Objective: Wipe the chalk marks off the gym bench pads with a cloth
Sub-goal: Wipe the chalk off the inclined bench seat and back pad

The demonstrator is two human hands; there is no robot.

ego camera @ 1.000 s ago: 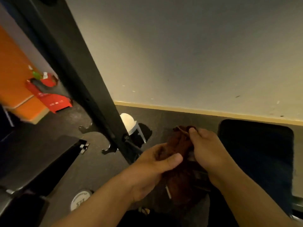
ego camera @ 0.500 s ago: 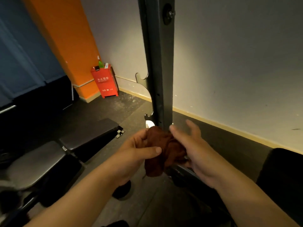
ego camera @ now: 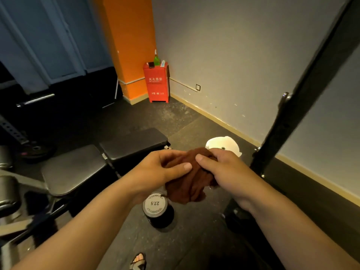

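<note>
A bunched dark red cloth (ego camera: pixel 188 184) hangs between both my hands at the middle of the view. My left hand (ego camera: pixel 155 172) grips its left side, thumb laid across the top. My right hand (ego camera: pixel 224 172) grips its right side with curled fingers. To the left and below stands the gym bench: a grey seat pad (ego camera: pixel 72 169) nearer me and a darker back pad (ego camera: pixel 134 142) beyond it. The cloth is in the air, apart from both pads. I cannot make out chalk marks in this light.
A dumbbell marked 27.5 (ego camera: pixel 155 208) stands on the floor under the cloth. A black rack upright (ego camera: pixel 303 88) slants up at the right. A white round object (ego camera: pixel 224 146) lies behind my hands. A red fire box (ego camera: pixel 156 82) stands by the orange pillar (ego camera: pixel 128 43).
The view has swung left, so the rack upright now stands at the right and the bench pads show in full. Both hands have kept hold of the cloth.
</note>
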